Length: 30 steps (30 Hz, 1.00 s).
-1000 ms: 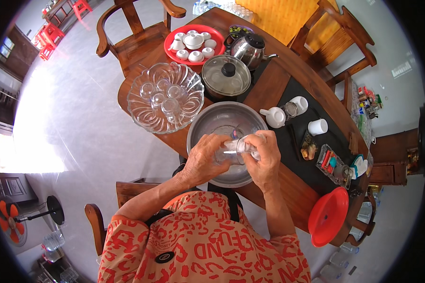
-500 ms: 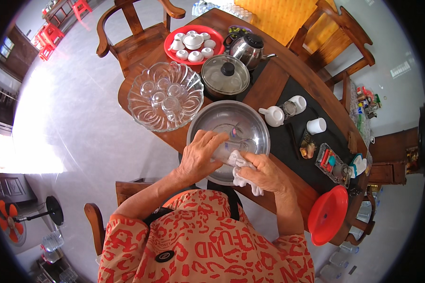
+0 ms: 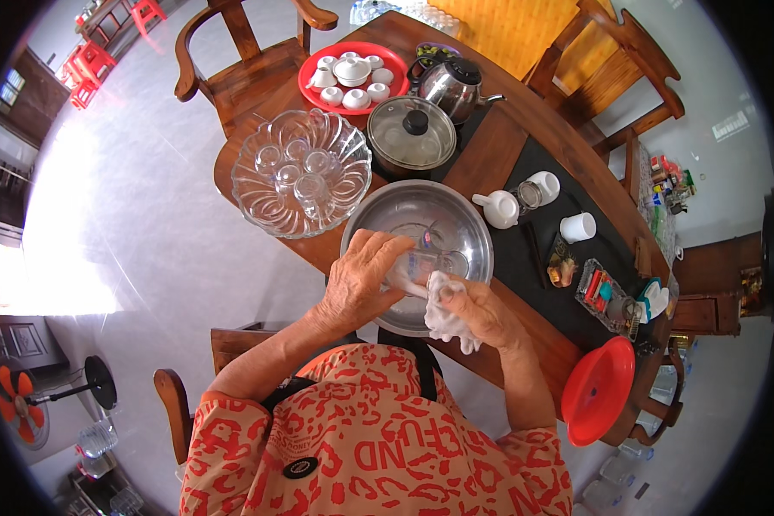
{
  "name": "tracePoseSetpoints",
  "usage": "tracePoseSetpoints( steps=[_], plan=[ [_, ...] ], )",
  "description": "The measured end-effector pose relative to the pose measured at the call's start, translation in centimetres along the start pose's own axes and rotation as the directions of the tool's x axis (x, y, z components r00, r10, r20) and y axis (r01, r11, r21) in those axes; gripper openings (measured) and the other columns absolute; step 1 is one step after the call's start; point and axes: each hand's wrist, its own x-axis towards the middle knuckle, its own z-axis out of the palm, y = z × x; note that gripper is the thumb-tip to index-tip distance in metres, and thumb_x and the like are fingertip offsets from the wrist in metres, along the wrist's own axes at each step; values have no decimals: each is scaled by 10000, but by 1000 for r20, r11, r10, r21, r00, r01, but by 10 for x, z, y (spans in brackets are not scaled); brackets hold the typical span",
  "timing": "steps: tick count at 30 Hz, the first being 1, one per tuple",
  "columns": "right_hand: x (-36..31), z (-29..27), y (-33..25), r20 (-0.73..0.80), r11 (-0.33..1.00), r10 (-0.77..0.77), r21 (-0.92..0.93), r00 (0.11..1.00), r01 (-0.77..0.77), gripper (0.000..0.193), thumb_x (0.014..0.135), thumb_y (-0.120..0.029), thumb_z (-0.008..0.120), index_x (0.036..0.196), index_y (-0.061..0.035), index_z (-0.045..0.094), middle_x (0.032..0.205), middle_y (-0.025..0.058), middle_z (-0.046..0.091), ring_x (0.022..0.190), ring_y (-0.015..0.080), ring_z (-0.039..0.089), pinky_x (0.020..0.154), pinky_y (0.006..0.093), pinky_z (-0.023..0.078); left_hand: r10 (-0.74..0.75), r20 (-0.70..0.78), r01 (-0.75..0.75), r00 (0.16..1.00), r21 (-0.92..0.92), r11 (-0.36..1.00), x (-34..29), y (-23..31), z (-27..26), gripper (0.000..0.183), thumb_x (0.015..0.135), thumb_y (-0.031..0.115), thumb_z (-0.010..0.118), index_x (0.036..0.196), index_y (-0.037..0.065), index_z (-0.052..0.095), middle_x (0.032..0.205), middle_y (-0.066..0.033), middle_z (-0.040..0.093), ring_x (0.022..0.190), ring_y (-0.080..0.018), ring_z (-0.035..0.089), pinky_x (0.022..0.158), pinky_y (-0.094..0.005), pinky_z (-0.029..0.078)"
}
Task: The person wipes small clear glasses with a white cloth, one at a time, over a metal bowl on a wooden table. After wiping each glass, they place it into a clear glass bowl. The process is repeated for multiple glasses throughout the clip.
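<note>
Over a steel basin (image 3: 365, 219) at the table edge, my left hand (image 3: 363, 273) is closed around a clear drinking glass (image 3: 415, 265). My right hand (image 3: 482, 311) grips a white cloth (image 3: 445, 320), which touches the glass near its end. Other clear glassware (image 3: 454, 258) lies inside the basin, partly behind my hands. To the left of the basin stands a large clear glass bowl (image 3: 254, 202) with scalloped sides, holding several clear glasses (image 3: 310, 187).
Beyond the basin stand a lidded pot (image 3: 391, 146), a steel kettle (image 3: 451, 90) and a red tray (image 3: 396, 64) of white teaware. Rightward are a white teapot (image 3: 497, 209), a white cup (image 3: 578, 227) and a red plastic basin (image 3: 606, 391). Wooden chairs (image 3: 241, 64) surround the table.
My right hand has shifted slightly right, and the white cloth has bunched up around its fingers. My left hand keeps nearly the same place with the glass.
</note>
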Motion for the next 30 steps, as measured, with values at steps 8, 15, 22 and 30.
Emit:
tracePoseSetpoints(
  steps=[8, 15, 22, 30],
  plan=[
    [5, -5, 16, 92, 898, -42, -433, 995, 77, 468, 948, -184, 480, 1350, 41, 399, 885, 72, 638, 698, 138, 601, 654, 264, 487, 90, 38, -93, 995, 100, 991, -3, -3, -1, 594, 561, 21, 720, 1130, 60, 553, 1039, -95, 580, 945, -309, 535, 730, -397, 490],
    [-4, 12, 7, 98, 810, 86, 573, 991, -127, 399, 924, -229, 512, 1255, -7, 487, 846, 77, 618, 654, 114, 614, 543, 233, 506, 99, 12, -100, 995, 125, 987, -1, -2, -1, 628, 550, 35, 736, 1146, 52, 540, 1041, -90, 571, 938, -311, 529, 717, -398, 491],
    [-7, 14, 0, 29, 983, -169, 81, 985, 166, 453, 909, -101, 521, 1342, -4, 432, 875, 105, 617, 658, 141, 623, 602, 255, 516, 18, -36, -17, 999, 14, 1000, 7, 3, -5, 544, 606, -3, 684, 1127, 82, 555, 960, -63, 577, 885, -277, 540, 712, -381, 496],
    [-3, -2, -2, 101, 522, -392, -794, 914, 312, 495, 833, -15, 599, 1315, -77, 503, 1054, 194, 629, 726, 213, 660, 643, 281, 521, -62, 92, 69, 994, -86, 994, 4, -3, -7, 610, 582, 30, 735, 1163, 78, 556, 970, -84, 593, 917, -274, 551, 770, -386, 470]
  ],
)
